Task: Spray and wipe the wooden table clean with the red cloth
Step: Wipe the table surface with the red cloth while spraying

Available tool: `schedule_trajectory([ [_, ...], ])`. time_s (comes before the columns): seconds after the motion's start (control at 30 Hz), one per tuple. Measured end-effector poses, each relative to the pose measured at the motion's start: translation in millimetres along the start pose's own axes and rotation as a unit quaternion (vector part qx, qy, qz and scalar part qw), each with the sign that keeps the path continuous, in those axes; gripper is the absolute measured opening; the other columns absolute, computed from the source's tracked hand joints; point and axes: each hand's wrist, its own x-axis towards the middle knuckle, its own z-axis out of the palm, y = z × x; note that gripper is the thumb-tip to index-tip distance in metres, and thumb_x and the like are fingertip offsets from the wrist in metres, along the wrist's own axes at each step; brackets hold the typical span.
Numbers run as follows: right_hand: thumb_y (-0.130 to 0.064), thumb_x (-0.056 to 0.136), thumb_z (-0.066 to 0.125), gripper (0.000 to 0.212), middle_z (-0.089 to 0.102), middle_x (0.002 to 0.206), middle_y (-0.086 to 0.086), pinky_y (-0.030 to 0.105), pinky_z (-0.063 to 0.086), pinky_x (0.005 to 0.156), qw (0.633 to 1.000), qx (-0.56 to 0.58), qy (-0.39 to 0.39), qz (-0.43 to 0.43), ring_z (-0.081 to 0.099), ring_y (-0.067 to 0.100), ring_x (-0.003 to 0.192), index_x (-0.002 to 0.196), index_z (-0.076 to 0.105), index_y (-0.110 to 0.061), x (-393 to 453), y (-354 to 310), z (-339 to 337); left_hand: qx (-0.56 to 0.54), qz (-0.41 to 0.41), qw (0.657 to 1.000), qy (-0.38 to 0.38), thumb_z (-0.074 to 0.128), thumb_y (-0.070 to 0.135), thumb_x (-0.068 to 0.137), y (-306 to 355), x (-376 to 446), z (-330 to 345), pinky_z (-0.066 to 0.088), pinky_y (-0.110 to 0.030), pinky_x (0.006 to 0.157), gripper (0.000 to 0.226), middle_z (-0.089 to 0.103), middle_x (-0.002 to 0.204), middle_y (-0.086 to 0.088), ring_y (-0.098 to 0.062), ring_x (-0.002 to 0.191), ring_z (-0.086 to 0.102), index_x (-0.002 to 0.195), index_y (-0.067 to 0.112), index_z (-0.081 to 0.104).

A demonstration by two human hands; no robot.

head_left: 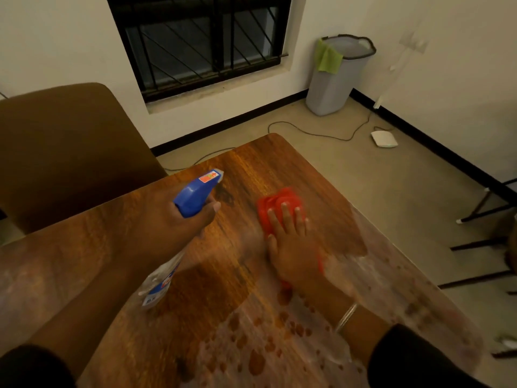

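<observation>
My left hand grips a clear spray bottle with a blue trigger head, held above the wooden table with the nozzle pointing toward the far corner. My right hand lies flat with straight fingers on the red cloth, pressing it against the tabletop right of the bottle. The wood around the cloth looks dark and glossy. A pale, dusty film with dark spots covers the near and right parts of the table.
A brown chair back stands at the table's left. A grey bin with a green cloth on its rim sits in the room corner. A cable and a white device lie on the floor. Dark chair legs show at right.
</observation>
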Motion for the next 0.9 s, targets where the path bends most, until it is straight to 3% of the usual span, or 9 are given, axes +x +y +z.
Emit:
schedule_trajectory([
  [0.13,-0.041,0.104,0.036,0.061,0.013,0.175,0.001,0.057,0.006,0.130,0.981,-0.006,-0.021,-0.194,0.005,0.034,0.162,0.164,0.026,-0.034,-49,-64,38,0.031,0.040,0.999,-0.008,0.059,0.055,0.077,13,-5,7,0.044,-0.007,0.044,0.016,0.064,0.058,0.015,0.001,0.045,0.058,0.072,0.040,0.057],
  [0.2,-0.042,0.105,0.034,0.059,0.016,0.175,-0.001,0.053,0.005,0.130,0.975,-0.010,-0.027,-0.222,0.009,0.031,0.162,0.164,0.028,-0.036,-39,-57,34,0.020,0.027,0.999,0.004,0.061,0.051,0.076,12,-9,3,0.044,-0.009,0.042,0.018,0.063,0.055,0.017,0.001,0.043,0.057,0.073,0.034,0.056],
  [0.37,-0.046,0.112,0.022,0.058,0.000,0.176,0.002,0.057,0.001,0.130,0.997,-0.042,-0.025,-0.061,-0.004,0.032,0.162,0.167,0.009,-0.035,41,15,-13,-0.022,0.003,0.999,0.045,0.063,0.023,0.090,5,-13,-28,0.053,-0.015,0.058,0.011,0.068,0.061,0.012,-0.002,0.054,0.064,0.081,0.020,0.058],
  [0.47,-0.044,0.112,0.021,0.058,-0.003,0.176,0.005,0.057,0.001,0.130,0.999,-0.026,-0.015,0.020,-0.008,0.034,0.161,0.167,0.009,-0.032,61,21,-19,-0.092,-0.017,0.995,0.028,0.058,0.018,0.092,4,-19,-42,0.057,-0.043,0.078,0.024,0.066,0.086,-0.017,-0.032,0.077,0.065,0.105,-0.003,0.056],
  [0.5,-0.044,0.111,0.021,0.059,-0.003,0.176,0.006,0.057,0.002,0.130,0.999,-0.025,-0.002,0.019,-0.008,0.035,0.161,0.167,0.009,-0.031,57,9,-12,-0.102,-0.019,0.994,0.022,0.057,0.017,0.092,3,-21,-45,0.057,-0.044,0.078,0.028,0.064,0.089,-0.023,-0.034,0.078,0.064,0.109,-0.005,0.054],
  [0.57,-0.045,0.109,0.022,0.059,0.002,0.175,0.006,0.057,0.001,0.130,0.999,-0.022,0.005,-0.033,-0.004,0.036,0.161,0.167,0.014,-0.032,33,-23,6,-0.099,-0.012,0.995,0.025,0.057,0.016,0.092,3,-25,-45,0.059,-0.029,0.070,0.025,0.064,0.087,-0.022,-0.024,0.072,0.065,0.107,-0.004,0.055],
  [0.7,-0.041,0.106,0.033,0.059,0.017,0.174,0.000,0.053,0.008,0.129,0.987,-0.025,-0.026,-0.157,0.012,0.031,0.161,0.164,0.027,-0.037,-19,-50,31,-0.063,-0.013,0.997,0.031,0.058,0.019,0.091,1,-28,-37,0.050,-0.006,0.050,0.007,0.069,0.064,0.006,0.002,0.054,0.064,0.084,0.015,0.056],
  [0.77,-0.041,0.106,0.031,0.058,0.019,0.174,-0.002,0.055,0.014,0.127,0.991,-0.036,-0.016,-0.131,0.016,0.029,0.161,0.163,0.026,-0.038,-19,-26,22,-0.065,-0.018,0.997,0.037,0.058,0.019,0.090,2,-26,-36,0.049,-0.005,0.048,0.008,0.068,0.058,0.016,0.004,0.051,0.064,0.083,0.017,0.055],
  [0.9,-0.042,0.111,0.024,0.057,0.008,0.176,0.003,0.061,0.010,0.128,0.998,-0.049,0.021,0.040,0.005,0.033,0.162,0.166,0.014,-0.035,20,68,-23,-0.079,0.000,0.997,0.022,0.058,0.033,0.083,1,-17,-41,0.057,-0.019,0.060,0.035,0.068,0.069,-0.002,-0.008,0.060,0.066,0.096,0.001,0.056],
])
